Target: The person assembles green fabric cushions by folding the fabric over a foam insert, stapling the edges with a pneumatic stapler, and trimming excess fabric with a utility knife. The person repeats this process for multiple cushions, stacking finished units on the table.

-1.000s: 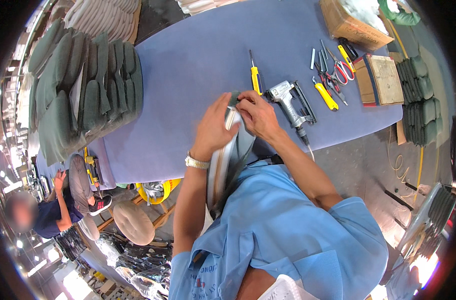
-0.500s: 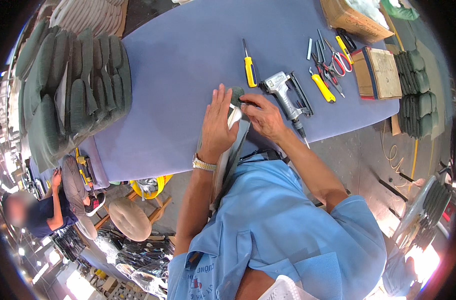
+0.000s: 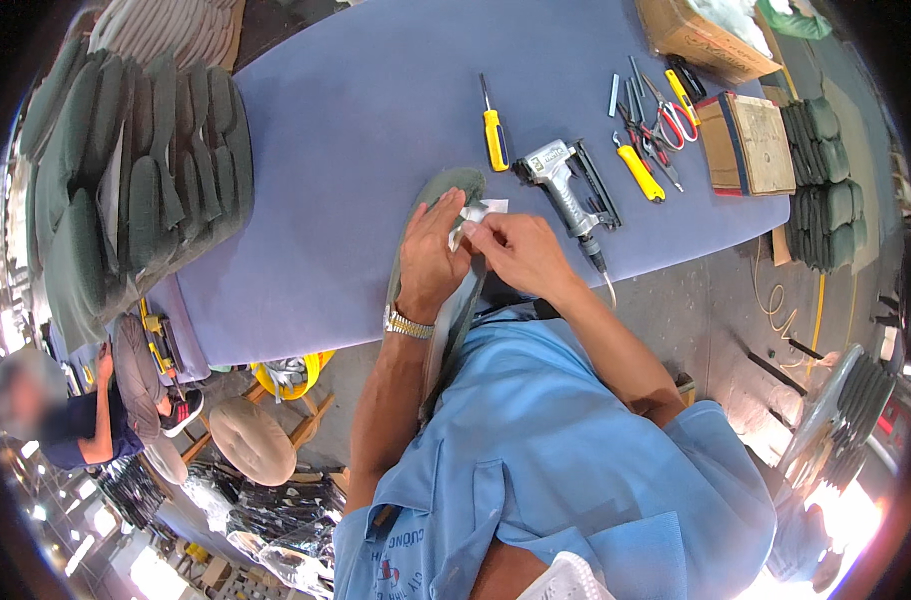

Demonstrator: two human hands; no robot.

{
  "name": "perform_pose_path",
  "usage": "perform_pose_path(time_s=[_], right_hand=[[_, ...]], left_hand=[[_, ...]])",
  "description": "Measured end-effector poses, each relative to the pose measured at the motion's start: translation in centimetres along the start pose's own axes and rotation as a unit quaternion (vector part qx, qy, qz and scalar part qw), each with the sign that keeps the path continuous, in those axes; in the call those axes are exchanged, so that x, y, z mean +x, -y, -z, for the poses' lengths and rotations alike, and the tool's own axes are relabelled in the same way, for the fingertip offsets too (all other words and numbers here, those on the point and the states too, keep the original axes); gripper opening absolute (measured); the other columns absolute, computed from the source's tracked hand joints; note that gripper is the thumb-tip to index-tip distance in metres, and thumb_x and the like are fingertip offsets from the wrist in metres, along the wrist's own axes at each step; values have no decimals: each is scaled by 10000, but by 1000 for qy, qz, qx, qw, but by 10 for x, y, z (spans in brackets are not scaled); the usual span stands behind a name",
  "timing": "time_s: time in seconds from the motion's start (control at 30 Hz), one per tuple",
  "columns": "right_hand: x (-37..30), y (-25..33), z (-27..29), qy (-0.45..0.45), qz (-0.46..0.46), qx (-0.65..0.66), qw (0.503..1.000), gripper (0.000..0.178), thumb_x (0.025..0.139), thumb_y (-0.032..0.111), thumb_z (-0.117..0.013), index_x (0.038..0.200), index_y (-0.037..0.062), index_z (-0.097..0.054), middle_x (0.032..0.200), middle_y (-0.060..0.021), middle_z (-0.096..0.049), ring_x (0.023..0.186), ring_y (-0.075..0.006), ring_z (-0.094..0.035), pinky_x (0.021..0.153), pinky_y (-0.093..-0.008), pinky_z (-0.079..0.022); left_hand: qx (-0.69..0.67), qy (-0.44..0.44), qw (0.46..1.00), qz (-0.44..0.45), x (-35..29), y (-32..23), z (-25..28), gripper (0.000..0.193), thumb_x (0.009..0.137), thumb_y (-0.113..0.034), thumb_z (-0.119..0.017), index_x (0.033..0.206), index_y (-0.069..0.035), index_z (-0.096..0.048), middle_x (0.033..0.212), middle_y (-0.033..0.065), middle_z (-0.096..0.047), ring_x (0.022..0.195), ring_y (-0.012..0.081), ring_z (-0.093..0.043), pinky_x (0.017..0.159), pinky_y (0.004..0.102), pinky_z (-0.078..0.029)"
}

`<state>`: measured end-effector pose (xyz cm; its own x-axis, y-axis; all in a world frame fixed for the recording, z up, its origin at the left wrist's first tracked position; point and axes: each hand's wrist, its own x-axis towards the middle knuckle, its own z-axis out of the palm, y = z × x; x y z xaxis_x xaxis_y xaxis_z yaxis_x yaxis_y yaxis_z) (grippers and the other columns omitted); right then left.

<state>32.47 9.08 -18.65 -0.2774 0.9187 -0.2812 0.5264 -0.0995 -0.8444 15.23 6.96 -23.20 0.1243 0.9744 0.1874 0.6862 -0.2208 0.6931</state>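
A long dark green padded piece (image 3: 449,183) lies tilted between the table's front edge and my body, its rounded end resting on the table. My left hand (image 3: 435,255) lies along it, fingers stretched out and close together, pressing on its surface. Over the same end, my right hand (image 3: 524,252) has thumb and forefinger pinched on a small white piece (image 3: 491,207), whether paper or fabric I cannot tell. Part of that white piece disappears under my left fingertips. Beyond my right hand rests a silver staple gun (image 3: 568,188) with its air hose attached.
A yellow screwdriver (image 3: 495,140) lies near the staple gun. Farther right are a yellow-handled tool (image 3: 641,174), red-handled scissors (image 3: 677,123) and a worn box (image 3: 748,146). Green padded pieces (image 3: 146,180) stand stacked at left. A seated person (image 3: 96,400) works at lower left.
My left fingers have slid back from the padded piece's tip, so more of its green end shows. My right hand has drawn slightly nearer, and the white piece now sticks out beside it.
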Motion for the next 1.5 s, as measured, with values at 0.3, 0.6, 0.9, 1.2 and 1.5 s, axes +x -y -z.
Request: perform_pose_path(time_s=[0.3, 0.6, 0.9, 1.2, 1.5], right_hand=[[30, 2, -5, 71, -222, 137, 963, 725, 1015, 620, -477, 654, 22, -675, 545, -92, -612, 470, -195, -597, 539, -351, -501], [16, -37, -49, -32, -52, 262, 963, 652, 1099, 481, -438, 646, 37, -589, 578, -34, -525, 587, -134, -509, 587, -308, -418], [30, -45, -74, -73, 51, 276, 957, 612, 1119, 427, -410, 676, 30, -552, 608, -41, -502, 622, -146, -489, 612, -340, -421], [39, -51, -87, -46, 84, 355, 930, 546, 1133, 378, -409, 707, 56, -522, 651, 3, -474, 646, -124, -447, 626, -312, -401], [45, -60, -92, -21, 33, 437, 899, 551, 1123, 407, -423, 702, 66, -521, 671, 13, -475, 662, -120, -430, 641, -299, -375]], left_hand=[[36, -18, 999, 11, -2, -3, 4, 528, 825, -168, -803, 1332, -108, -669, 1315, 115, -702, 1212, 319, -669, 1101, 546, -451], [-95, -42, 994, 38, -8, -1, 3, 473, 818, -123, -793, 1272, -38, -695, 1365, 181, -659, 1258, 337, -638, 1100, 432, -466], [-234, 144, 949, 154, 83, 41, 56, 517, 1105, -410, -467, 1442, -34, -579, 1525, 153, -540, 1415, 250, -491, 1177, 360, -364], [-257, 245, 917, 184, 86, 49, 10, 699, 1099, -588, -242, 1570, -108, -435, 1697, 166, -244, 1583, 295, -191, 1274, 388, -154], [-253, 232, 929, 139, 59, 42, 19, 641, 1123, -425, -345, 1635, -56, -234, 1714, 198, -154, 1596, 339, -94, 1281, 417, -115]])
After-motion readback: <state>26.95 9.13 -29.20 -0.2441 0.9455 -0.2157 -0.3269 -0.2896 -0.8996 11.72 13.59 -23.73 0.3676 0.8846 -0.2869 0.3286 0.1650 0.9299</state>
